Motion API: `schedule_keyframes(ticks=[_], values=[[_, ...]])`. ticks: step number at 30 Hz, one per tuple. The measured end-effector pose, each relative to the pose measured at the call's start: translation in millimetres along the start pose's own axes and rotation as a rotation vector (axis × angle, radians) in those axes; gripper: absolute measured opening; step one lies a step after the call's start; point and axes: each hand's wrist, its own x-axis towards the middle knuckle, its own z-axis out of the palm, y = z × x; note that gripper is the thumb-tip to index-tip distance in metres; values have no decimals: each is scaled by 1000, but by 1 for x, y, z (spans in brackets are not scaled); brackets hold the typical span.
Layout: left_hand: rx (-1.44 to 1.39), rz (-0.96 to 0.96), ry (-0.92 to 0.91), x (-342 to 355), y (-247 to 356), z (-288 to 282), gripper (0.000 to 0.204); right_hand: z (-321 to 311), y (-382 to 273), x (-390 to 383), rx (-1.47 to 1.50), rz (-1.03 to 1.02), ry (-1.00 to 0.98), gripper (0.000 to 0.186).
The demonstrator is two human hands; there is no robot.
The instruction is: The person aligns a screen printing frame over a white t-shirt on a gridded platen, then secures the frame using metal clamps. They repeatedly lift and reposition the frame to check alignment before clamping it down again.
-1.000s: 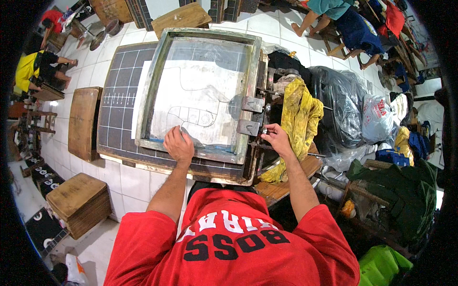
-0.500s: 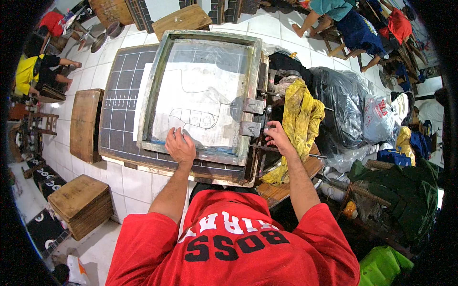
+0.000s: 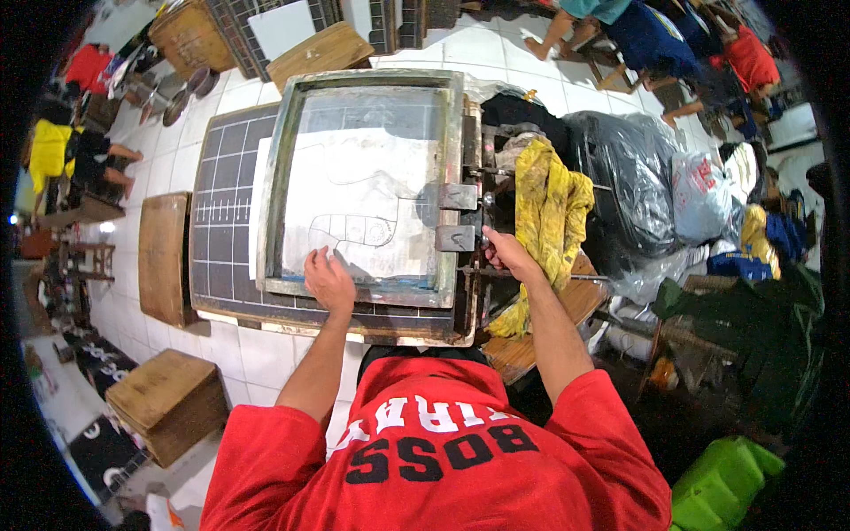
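A wooden-framed printing screen (image 3: pixel 271 186) lies over a dark gridded board (image 3: pixel 217 190) and a white sheet (image 3: pixel 258 159); a line drawing of a curved shape shows through its mesh. My left hand (image 3: pixel 329 283) rests at the screen's lower left, fingers bent and apart, holding nothing. On the right side, two grey metal clamps (image 3: pixel 458 196) grip the frame. My right hand (image 3: pixel 508 252) has its fingertips closed on a small bolt or knob (image 3: pixel 486 232) beside the lower clamp; the exact grip is partly hidden.
A stained yellow cloth (image 3: pixel 553 203) hangs right of the hinge, beside black plastic-wrapped bundles (image 3: pixel 620 186). Wooden boards (image 3: pixel 159 257) stand at left, with a stack (image 3: pixel 164 398) below. Other people work at upper left (image 3: pixel 62 146) and upper right (image 3: pixel 660 49). Green cloth (image 3: pixel 744 345) lies at right.
My right hand's fingers, looser half a second ago, have closed in by the lower clamp. My left hand stays on the screen with little movement. The whole view has shifted slightly.
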Motion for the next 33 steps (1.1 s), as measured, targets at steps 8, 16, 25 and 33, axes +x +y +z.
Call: schedule_keyframes(ticks=[8, 16, 25, 33], values=[[-463, 56, -495, -29, 123, 51, 33, 9, -1, -7, -221, -15, 150, 66], [-440, -143, -647, -25, 149, 59, 29, 14, -6, -7, -433, 1, 184, 72], [-378, -128, -668, -24, 151, 59, 30, 12, -12, -9, -461, -80, 184, 67], [-382, -93, -688, -22, 146, 66, 35, 13, -6, 3, -407, -150, 215, 52]])
